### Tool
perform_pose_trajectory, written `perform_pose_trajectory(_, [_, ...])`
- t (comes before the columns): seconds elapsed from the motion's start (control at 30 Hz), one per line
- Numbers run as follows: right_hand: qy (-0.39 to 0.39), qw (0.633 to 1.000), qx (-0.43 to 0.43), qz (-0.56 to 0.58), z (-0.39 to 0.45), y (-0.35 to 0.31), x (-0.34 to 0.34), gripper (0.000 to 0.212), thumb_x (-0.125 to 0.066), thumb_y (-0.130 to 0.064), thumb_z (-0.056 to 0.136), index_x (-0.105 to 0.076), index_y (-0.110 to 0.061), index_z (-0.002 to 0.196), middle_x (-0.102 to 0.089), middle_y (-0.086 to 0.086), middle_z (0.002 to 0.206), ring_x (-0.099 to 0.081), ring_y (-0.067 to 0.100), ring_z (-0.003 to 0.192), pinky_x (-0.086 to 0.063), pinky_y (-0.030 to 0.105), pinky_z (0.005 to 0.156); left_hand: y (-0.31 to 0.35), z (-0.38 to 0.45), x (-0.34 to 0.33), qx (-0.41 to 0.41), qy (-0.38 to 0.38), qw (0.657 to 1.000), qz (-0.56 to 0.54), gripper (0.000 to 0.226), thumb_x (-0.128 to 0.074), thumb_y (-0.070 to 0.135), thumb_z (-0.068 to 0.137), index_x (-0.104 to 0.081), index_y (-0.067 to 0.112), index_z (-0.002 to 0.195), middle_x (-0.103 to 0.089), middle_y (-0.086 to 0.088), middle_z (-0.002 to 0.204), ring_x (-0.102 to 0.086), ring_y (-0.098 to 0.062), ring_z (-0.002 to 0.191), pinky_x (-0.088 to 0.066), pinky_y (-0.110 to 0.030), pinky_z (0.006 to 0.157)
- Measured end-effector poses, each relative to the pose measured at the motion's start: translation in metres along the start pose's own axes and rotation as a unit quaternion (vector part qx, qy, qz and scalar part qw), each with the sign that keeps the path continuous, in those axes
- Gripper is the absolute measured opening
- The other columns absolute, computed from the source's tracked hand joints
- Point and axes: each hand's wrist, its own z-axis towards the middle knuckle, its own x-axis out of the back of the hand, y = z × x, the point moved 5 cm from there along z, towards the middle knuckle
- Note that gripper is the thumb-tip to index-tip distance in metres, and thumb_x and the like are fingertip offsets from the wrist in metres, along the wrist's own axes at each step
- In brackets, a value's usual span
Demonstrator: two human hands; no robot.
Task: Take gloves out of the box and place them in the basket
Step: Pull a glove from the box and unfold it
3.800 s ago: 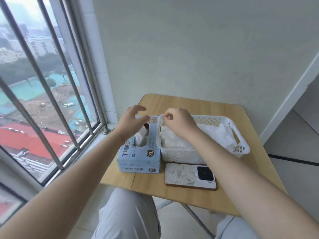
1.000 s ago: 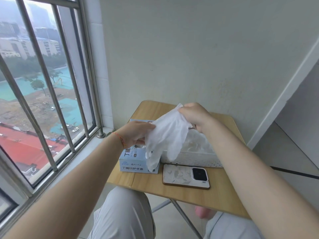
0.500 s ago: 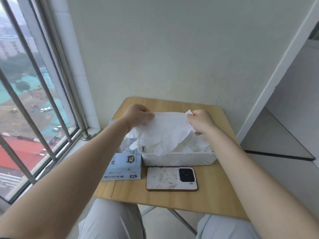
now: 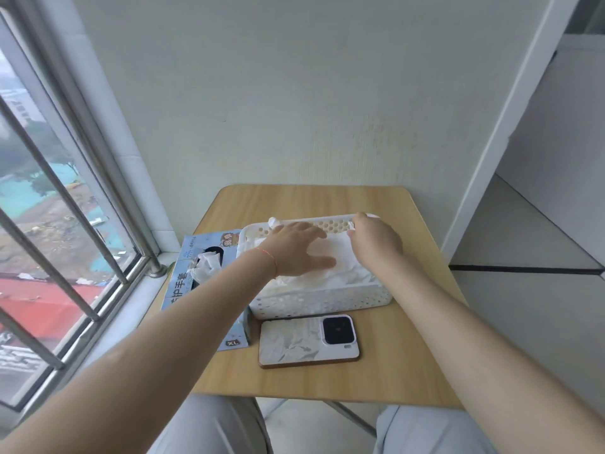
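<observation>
Half a second earlier you held the thin white disposable glove (image 4: 330,257) stretched between both hands above the basket; now it lay spread on top of the heap of gloves inside the white perforated plastic basket (image 4: 327,301). Your left hand (image 4: 296,252) lay flat on it, fingers straight and spread, pressing it down. Your right hand (image 4: 375,240) had its fingers curled at the glove's far right edge by the basket's back rim, seeming to pinch it. Just left of the basket sat the pale blue cardboard glove box (image 4: 196,280), another white glove (image 4: 204,267) poking from its opening. A phone in a marbled white case (image 4: 307,340) lay face down in front of the basket on the light wooden table (image 4: 409,355).
</observation>
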Motion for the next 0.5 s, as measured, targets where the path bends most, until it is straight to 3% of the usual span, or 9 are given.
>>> perform_pose_trajectory(0.13, [0.017,0.997,0.028,-0.074,-0.003,0.000,0.009,0.037,-0.047,0.005,0.090,-0.038,-0.004,0.125,-0.046,0.001,0.070,-0.033,0.013,0.050,-0.023,0.027,0.042,-0.016,-0.006,-0.007,0.058,-0.030,0.998,-0.010,0.075,-0.054,0.073,0.081,-0.036,0.038,0.145,-0.033,0.007,0.155,-0.026,-0.021,0.144,-0.018,-0.047,0.118])
perform_pose_trajectory(0.33, [-0.020,0.977,0.084,-0.192,-0.004,-0.001,0.010,0.050,-0.049,0.011,0.081,-0.044,-0.005,0.127,-0.033,-0.001,0.065,-0.034,0.017,0.054,-0.022,0.027,0.043,-0.017,-0.020,-0.014,0.057,-0.060,0.995,0.047,0.093,-0.050,0.085,0.073,-0.018,0.046,0.150,-0.018,0.003,0.160,-0.009,-0.025,0.148,-0.008,-0.051,0.117])
perform_pose_trajectory(0.5, [-0.021,0.969,0.109,-0.221,-0.008,-0.004,0.006,0.063,-0.051,0.010,0.080,-0.033,-0.009,0.138,-0.048,0.004,0.084,-0.036,0.018,0.055,-0.021,0.027,0.043,-0.020,-0.022,-0.027,0.061,-0.090,0.989,0.096,0.095,-0.039,0.086,0.076,-0.004,0.044,0.153,-0.005,-0.004,0.162,-0.004,-0.031,0.148,-0.005,-0.056,0.118])
